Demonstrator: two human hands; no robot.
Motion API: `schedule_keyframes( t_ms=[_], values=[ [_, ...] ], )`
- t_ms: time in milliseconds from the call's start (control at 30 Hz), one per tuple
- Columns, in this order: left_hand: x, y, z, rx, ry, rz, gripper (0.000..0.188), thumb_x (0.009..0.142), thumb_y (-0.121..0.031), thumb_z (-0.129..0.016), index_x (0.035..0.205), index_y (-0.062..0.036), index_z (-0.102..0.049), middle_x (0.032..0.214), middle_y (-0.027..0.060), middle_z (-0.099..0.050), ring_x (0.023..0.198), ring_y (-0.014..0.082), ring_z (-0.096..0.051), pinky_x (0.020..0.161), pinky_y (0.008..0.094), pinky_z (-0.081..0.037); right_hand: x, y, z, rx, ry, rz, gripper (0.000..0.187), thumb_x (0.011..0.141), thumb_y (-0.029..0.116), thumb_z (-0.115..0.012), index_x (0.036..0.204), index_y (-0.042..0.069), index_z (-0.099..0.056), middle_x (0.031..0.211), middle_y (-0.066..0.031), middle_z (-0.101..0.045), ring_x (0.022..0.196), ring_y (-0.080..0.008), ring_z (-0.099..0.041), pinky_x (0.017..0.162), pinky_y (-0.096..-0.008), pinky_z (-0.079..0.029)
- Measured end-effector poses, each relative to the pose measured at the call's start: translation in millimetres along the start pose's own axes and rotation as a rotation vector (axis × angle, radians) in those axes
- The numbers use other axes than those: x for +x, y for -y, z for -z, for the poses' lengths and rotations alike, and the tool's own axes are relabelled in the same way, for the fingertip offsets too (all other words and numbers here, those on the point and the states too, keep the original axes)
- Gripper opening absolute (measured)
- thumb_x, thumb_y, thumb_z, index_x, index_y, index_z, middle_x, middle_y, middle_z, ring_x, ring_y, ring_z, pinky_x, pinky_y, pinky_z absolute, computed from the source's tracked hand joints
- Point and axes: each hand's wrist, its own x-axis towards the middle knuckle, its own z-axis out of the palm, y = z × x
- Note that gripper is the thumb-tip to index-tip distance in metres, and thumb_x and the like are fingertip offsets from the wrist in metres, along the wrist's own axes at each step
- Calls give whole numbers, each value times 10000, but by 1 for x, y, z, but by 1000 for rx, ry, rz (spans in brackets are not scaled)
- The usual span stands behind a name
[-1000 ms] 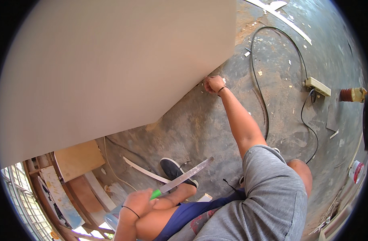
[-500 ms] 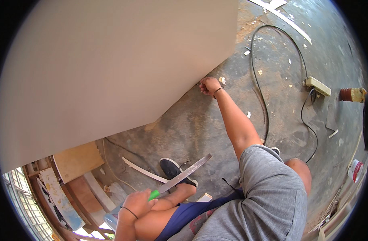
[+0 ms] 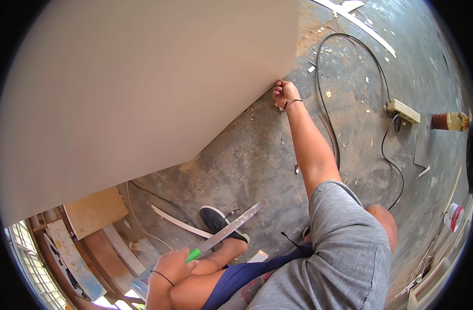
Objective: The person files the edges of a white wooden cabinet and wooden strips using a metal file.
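My left hand [image 3: 169,268] is wrapped round the green handle of a long flat file [image 3: 234,226]. Its grey, worn blade points up and to the right, above my left shoe. My right arm is stretched far forward. At its end, my right hand [image 3: 285,94] is closed, with curled fingers at the lower edge of a large pale panel [image 3: 143,98], close to its far right corner. Whether the fingers pinch the edge or hold something small cannot be made out. The panel fills the upper left.
Scraps and dust litter the grey floor [image 3: 246,160]. A black cable [image 3: 319,77] loops to a power strip [image 3: 403,111] at right, with a reddish-brown bottle [image 3: 450,122] beyond. Wooden boards [image 3: 97,212] lie lower left. A curved white strip [image 3: 180,221] lies by my shoe.
My right hand has slid away from me and to the right along the panel's lower edge. My left hand still holds the file, nearly in place.
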Motion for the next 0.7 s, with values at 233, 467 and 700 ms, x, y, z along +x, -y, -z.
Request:
schedule_keyframes(
  t_ms=[233,467,700],
  values=[
    [-1,2,0,-9,18,13,366,792,-370,-567,921,-28,-560,831,219,-603,836,377,-575,755,454,-439,12,11,2,-162,-156,185,107,890,110,-413,810,99,-484,621,26,-456,469,-68,-385,410,-225,-327],
    [0,-2,3,-19,34,19,384,792,-380,-567,926,-20,-555,839,225,-601,842,379,-572,757,453,-437,19,20,4,-394,-203,351,63,841,99,-473,885,109,-516,613,10,-498,424,-104,-412,364,-265,-334],
    [0,2,3,-13,38,21,392,795,-387,-564,925,-18,-552,839,231,-600,840,385,-573,756,456,-438,5,14,10,-479,-92,78,47,847,113,-471,806,133,-485,591,25,-456,443,-82,-382,371,-233,-293]
  ],
)
